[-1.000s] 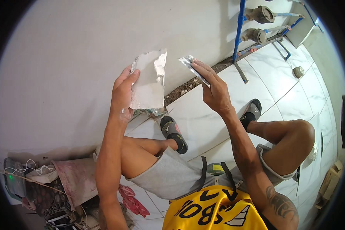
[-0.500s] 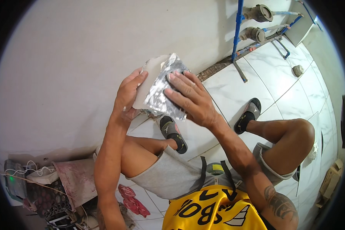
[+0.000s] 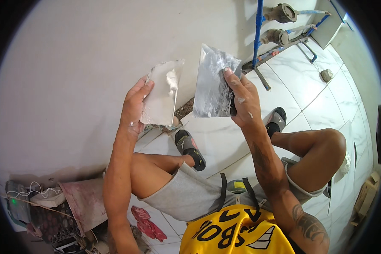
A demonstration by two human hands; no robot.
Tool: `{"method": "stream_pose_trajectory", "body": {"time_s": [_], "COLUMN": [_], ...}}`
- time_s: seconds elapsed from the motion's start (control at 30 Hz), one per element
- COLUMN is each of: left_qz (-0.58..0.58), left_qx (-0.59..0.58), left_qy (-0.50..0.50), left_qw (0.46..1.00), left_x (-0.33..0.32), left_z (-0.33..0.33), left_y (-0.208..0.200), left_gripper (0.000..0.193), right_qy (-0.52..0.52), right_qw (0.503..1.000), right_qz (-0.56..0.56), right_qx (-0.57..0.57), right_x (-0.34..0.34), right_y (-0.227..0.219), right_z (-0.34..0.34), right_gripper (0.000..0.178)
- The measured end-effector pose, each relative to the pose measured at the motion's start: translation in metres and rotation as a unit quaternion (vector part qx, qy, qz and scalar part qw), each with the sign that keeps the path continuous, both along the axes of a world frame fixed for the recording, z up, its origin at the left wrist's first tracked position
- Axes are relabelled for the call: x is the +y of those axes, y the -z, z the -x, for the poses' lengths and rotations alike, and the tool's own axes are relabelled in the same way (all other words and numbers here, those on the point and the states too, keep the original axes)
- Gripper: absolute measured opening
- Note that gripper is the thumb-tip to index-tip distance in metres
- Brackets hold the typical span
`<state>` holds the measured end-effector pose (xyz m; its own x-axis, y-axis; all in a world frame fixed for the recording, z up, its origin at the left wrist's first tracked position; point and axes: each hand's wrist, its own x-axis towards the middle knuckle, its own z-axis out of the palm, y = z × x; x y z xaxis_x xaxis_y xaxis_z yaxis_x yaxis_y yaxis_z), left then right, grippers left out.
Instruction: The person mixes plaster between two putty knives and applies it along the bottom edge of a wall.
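Note:
My left hand (image 3: 135,101) is closed on the side of a flat, off-white board (image 3: 158,101) with crusted edges. A white lump of putty (image 3: 172,81) sits on the board near its right edge. In my right hand (image 3: 245,99) is a thin, grey metal scraper plate (image 3: 211,82), smeared with pale putty. My thumb lies on the plate's face, and the other fingers are hidden behind it. A small gap separates plate and board, both held up before the wall. Specks of putty stick to my right hand.
A pale wall (image 3: 80,84) rises at the left. Blue pipes (image 3: 258,34) and grey fittings (image 3: 279,37) stand at the upper right. On the marble-patterned floor tiles (image 3: 283,84) lies a round lump (image 3: 326,75). A reddish bucket (image 3: 84,203) and a red cloth (image 3: 146,224) are lower left.
The metal scraper plate has come away from the board, up and to the right, and now shows its smeared face. The lump of putty on the board has come into view.

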<state>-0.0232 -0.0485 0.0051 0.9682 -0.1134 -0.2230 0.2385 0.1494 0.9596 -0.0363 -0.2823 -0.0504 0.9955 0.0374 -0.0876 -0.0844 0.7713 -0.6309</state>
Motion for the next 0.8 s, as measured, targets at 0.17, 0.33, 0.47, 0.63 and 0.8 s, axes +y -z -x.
{"method": "stream_pose_trajectory", "body": {"time_s": [0.17,0.33,0.47,0.63,0.8], "left_qz": [-0.007,-0.009,-0.016,0.008,0.009], "left_qx": [0.028,0.058,0.042,0.0,-0.035], "left_qy": [0.053,0.055,0.064,-0.004,-0.033], "left_qw": [0.998,0.997,0.997,1.0,0.999], "left_x": [-0.009,-0.027,-0.015,0.001,0.014], "left_z": [0.004,0.011,0.007,0.0,-0.002], "left_y": [0.003,0.002,0.004,0.0,-0.009], "left_gripper": [0.045,0.043,0.042,0.041,0.04], "right_qy": [-0.062,-0.04,-0.101,-0.232,-0.142], "right_qw": [0.992,0.994,0.992,0.959,0.96], "right_qz": [-0.082,-0.068,0.021,0.158,0.23], "right_qx": [0.072,0.076,0.07,0.032,-0.071], "right_x": [0.012,0.019,0.013,-0.002,-0.01], "right_y": [0.012,0.014,0.011,0.027,0.007], "right_z": [-0.003,-0.001,0.001,-0.003,0.008], "right_gripper": [0.029,0.031,0.033,0.033,0.034]}}
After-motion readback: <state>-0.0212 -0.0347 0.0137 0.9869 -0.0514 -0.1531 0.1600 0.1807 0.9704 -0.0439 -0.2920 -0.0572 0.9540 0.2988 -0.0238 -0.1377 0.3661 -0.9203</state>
